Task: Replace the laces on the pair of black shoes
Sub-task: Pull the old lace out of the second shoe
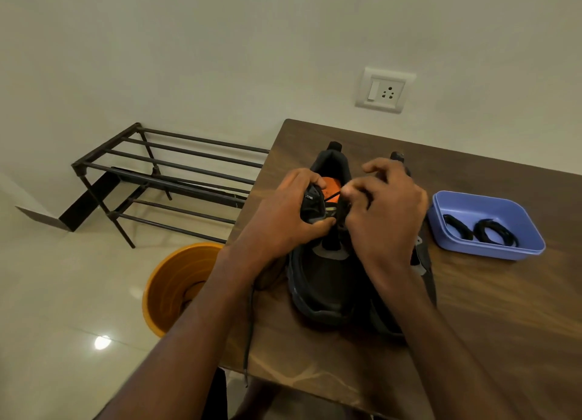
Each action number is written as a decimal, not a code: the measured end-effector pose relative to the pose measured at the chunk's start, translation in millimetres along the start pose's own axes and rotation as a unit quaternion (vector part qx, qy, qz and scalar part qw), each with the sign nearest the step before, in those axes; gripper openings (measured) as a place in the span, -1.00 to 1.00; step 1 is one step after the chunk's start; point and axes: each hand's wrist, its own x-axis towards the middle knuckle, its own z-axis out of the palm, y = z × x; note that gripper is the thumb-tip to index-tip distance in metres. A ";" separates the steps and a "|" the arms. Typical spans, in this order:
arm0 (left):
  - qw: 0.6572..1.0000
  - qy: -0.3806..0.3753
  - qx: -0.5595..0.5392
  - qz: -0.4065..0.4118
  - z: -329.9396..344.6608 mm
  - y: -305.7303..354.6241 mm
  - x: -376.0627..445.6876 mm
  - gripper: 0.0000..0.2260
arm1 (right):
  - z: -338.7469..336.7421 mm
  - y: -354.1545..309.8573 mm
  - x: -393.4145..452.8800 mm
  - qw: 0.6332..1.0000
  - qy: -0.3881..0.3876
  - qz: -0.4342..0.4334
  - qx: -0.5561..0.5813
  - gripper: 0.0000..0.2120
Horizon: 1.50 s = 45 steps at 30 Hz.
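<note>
Two black shoes stand side by side on the wooden table (491, 318), toes toward me. The left shoe (321, 281) has an orange insole. My left hand (283, 218) grips its tongue and left eyelet side. My right hand (384, 211) pinches a black lace (333, 195) stretched across the shoe's opening. The right shoe (422, 262) is mostly hidden behind my right hand and forearm. A loose black lace end (250, 331) hangs over the table's left edge. Two coiled black laces (494, 232) lie in a blue tray (453, 205) at the right.
An orange bucket (170, 290) stands on the tiled floor left of the table. Behind it is a black metal shoe rack (163, 167) against the wall. A wall socket (382, 90) sits above the table's far edge.
</note>
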 end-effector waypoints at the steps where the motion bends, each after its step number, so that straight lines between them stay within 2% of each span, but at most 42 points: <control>1: 1.000 -0.001 0.004 -0.003 -0.5 0.1 0.1 -0.46 | -4.0 1.3 0.8 0.997 0.066 0.029 0.033 -0.92; 3: 1.000 0.000 0.007 -0.006 -1.2 0.2 0.1 -0.47 | -13.5 6.2 2.4 0.980 0.178 0.053 0.078 -0.97; 5: 1.000 0.002 0.016 -0.003 -2.2 0.6 -0.3 -0.47 | -20.1 9.7 3.8 0.977 0.203 0.037 0.053 -0.92; 6: 1.000 0.001 0.021 -0.001 -2.0 1.1 0.0 -0.47 | -21.6 8.9 4.5 0.985 0.172 0.019 0.024 -0.82; 8: 1.000 -0.001 0.021 0.000 -0.9 1.2 0.1 -0.47 | -19.4 3.5 5.3 0.997 0.062 -0.038 -0.037 -0.64; 10: 1.000 0.001 0.019 0.004 0.5 1.8 -0.3 -0.47 | -9.5 0.1 4.6 0.991 -0.036 -0.092 -0.085 -0.68; 12: 1.000 0.004 0.011 0.011 1.4 2.5 -0.4 -0.48 | 2.3 -0.3 2.7 0.981 -0.129 -0.097 -0.111 -0.76; 14: 1.000 0.003 0.005 0.011 1.9 2.4 0.0 -0.49 | 8.8 -0.5 1.3 0.977 -0.164 -0.077 -0.111 -0.82; 16: 1.000 0.004 0.011 0.007 1.7 1.8 0.1 -0.48 | 6.8 -0.4 1.5 0.992 -0.078 -0.061 -0.077 -0.86; 17: 1.000 0.003 0.013 0.005 2.1 1.5 0.3 -0.47 | 1.8 -0.1 2.9 0.998 -0.001 -0.035 -0.046 -0.87; 19: 1.000 0.003 0.013 0.002 2.1 1.4 0.4 -0.47 | -10.4 1.2 6.2 0.988 0.152 0.015 0.031 -0.91; 21: 1.000 0.002 0.015 0.004 2.6 2.1 0.4 -0.47 | -18.5 1.8 6.1 0.977 0.210 0.024 0.042 -0.92; 23: 1.000 0.005 0.016 0.004 3.3 1.8 0.5 -0.47 | -18.6 -0.8 5.2 0.989 0.145 0.012 -0.027 -0.82; 26: 1.000 0.008 0.015 0.005 3.8 1.6 0.8 -0.46 | -7.1 -2.7 1.3 0.991 -0.019 -0.059 -0.115 -0.63; 28: 1.000 0.008 0.008 0.012 3.7 1.6 0.8 -0.47 | 1.9 -2.6 2.3 0.982 -0.110 -0.079 -0.128 -0.69; 30: 1.000 0.006 0.003 0.014 3.6 1.9 0.7 -0.48 | 8.4 -1.9 2.7 0.976 -0.164 -0.062 -0.127 -0.80; 32: 1.000 0.006 0.003 0.011 3.9 1.7 0.9 -0.48 | 11.7 -2.1 1.0 0.985 -0.131 -0.052 -0.103 -0.89; 35: 1.000 0.009 0.007 0.003 3.2 1.1 0.9 -0.47 | 4.1 -4.3 1.6 0.998 0.047 -0.002 -0.038 -0.89; 37: 1.000 0.012 0.002 -0.006 1.7 0.7 0.9 -0.47 | -6.3 0.3 5.5 0.986 0.160 0.052 0.007 -0.90; 39: 1.000 0.014 0.002 -0.010 1.0 0.9 0.3 -0.48 | -17.7 8.6 9.2 0.969 0.235 0.065 0.048 -0.91; 41: 1.000 0.012 0.005 -0.010 1.3 1.4 0.6 -0.48 | -26.2 15.7 9.3 0.967 0.237 0.066 0.060 -0.90; 43: 1.000 0.010 0.005 -0.009 1.6 1.2 1.1 -0.48 | -27.4 19.0 6.8 0.986 0.152 0.069 0.009 -0.83; 45: 1.000 0.010 0.007 -0.008 2.1 0.5 1.4 -0.48 | -24.7 17.0 4.3 0.995 0.036 0.041 -0.078 -0.56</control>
